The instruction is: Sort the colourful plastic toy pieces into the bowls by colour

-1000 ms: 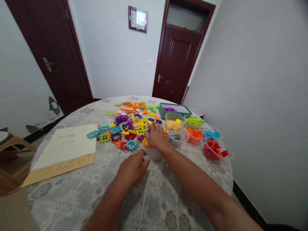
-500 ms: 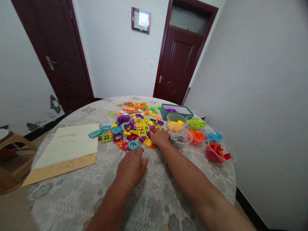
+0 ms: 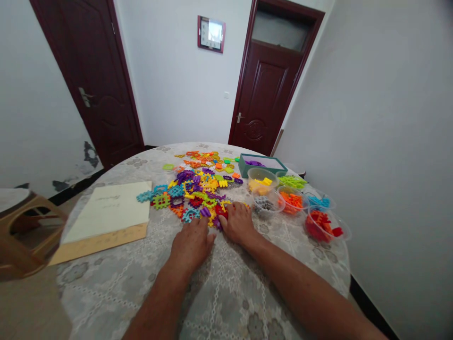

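Note:
A heap of colourful plastic building pieces, notched squares and gear shapes point(image 3: 186, 189), spreads over the middle of the table. My right hand point(image 3: 239, 223) lies palm down at the heap's near right edge. Its fingers are bent and spread over red and yellow pieces, with a red piece point(image 3: 222, 210) beside the thumb; nothing shows lifted in it. My left hand point(image 3: 193, 242) rests on the cloth at the near edge, fingers forward and thumb apart. A small purple piece point(image 3: 205, 212) lies just past its fingertips.
Clear tubs point(image 3: 279, 207) of sorted yellow, grey, orange, blue, green and red pieces stand right of the heap. Behind them is a green box point(image 3: 264, 171) with purple pieces. A paper folder point(image 3: 113, 208) lies on the left. A plastic stool point(image 3: 28, 231) stands beside the round table.
My right hand has drawn back toward me, and pieces at the heap's near right have shifted nearer with it. My left hand has stayed almost in place. The view has tilted slightly.

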`<action>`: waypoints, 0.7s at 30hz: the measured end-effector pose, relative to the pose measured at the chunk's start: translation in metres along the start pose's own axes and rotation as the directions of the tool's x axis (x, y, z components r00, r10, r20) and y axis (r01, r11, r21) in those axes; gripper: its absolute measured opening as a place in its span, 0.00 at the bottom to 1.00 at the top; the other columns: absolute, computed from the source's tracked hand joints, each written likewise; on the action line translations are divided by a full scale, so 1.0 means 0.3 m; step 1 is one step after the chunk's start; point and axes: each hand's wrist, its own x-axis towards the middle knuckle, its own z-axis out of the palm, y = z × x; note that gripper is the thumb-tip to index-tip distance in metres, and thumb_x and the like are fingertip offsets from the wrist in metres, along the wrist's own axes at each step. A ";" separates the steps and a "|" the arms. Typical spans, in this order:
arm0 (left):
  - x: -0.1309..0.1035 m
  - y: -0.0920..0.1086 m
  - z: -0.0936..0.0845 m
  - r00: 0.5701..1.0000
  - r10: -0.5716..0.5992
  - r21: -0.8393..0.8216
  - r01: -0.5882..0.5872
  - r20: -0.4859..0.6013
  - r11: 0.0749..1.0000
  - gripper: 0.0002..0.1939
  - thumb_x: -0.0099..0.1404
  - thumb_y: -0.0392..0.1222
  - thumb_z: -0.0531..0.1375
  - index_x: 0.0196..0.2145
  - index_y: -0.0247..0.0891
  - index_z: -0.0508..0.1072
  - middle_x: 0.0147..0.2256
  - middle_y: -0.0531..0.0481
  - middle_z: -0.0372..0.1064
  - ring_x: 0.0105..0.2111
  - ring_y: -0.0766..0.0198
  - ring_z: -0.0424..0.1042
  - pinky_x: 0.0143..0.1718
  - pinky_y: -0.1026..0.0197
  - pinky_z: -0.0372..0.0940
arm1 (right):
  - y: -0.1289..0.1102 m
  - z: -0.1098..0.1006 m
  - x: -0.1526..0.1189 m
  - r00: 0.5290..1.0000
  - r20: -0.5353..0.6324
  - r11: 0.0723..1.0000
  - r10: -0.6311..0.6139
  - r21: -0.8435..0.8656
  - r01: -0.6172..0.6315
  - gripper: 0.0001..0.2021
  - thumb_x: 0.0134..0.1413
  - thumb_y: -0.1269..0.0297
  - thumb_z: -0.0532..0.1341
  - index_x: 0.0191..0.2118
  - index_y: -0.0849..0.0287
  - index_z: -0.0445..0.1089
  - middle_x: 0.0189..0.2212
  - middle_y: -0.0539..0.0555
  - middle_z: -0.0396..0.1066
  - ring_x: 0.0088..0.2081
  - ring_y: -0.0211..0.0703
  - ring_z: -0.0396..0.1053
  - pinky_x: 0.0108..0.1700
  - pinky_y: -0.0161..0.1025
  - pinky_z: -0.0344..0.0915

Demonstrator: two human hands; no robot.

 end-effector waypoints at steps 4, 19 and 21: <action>-0.010 -0.002 -0.006 0.999 0.034 -0.001 -0.034 0.017 0.999 0.23 0.70 0.49 0.58 0.59 0.38 0.69 0.55 0.36 0.73 0.55 0.46 0.71 0.54 0.50 0.65 | 0.028 -0.045 -0.124 0.981 0.020 0.977 -0.191 0.096 0.188 0.20 0.66 0.52 0.60 0.56 0.59 0.70 0.55 0.66 0.68 0.59 0.60 0.62 0.63 0.57 0.58; -0.014 0.042 -0.009 0.977 0.211 -0.101 -0.214 -0.036 0.972 0.20 0.73 0.40 0.54 0.60 0.39 0.69 0.58 0.40 0.70 0.60 0.53 0.66 0.63 0.53 0.58 | 0.268 -0.138 -0.169 0.954 -0.270 0.792 -0.126 0.551 0.261 0.14 0.61 0.76 0.53 0.44 0.56 0.74 0.39 0.55 0.75 0.42 0.46 0.73 0.46 0.42 0.69; -0.013 0.049 -0.006 0.960 0.279 -0.118 -0.276 0.012 0.954 0.19 0.72 0.39 0.55 0.59 0.41 0.70 0.57 0.42 0.71 0.60 0.54 0.66 0.64 0.53 0.58 | 0.269 -0.141 -0.173 0.960 -0.219 0.806 -0.174 0.529 0.266 0.14 0.61 0.76 0.53 0.43 0.57 0.74 0.38 0.55 0.76 0.41 0.46 0.73 0.46 0.42 0.69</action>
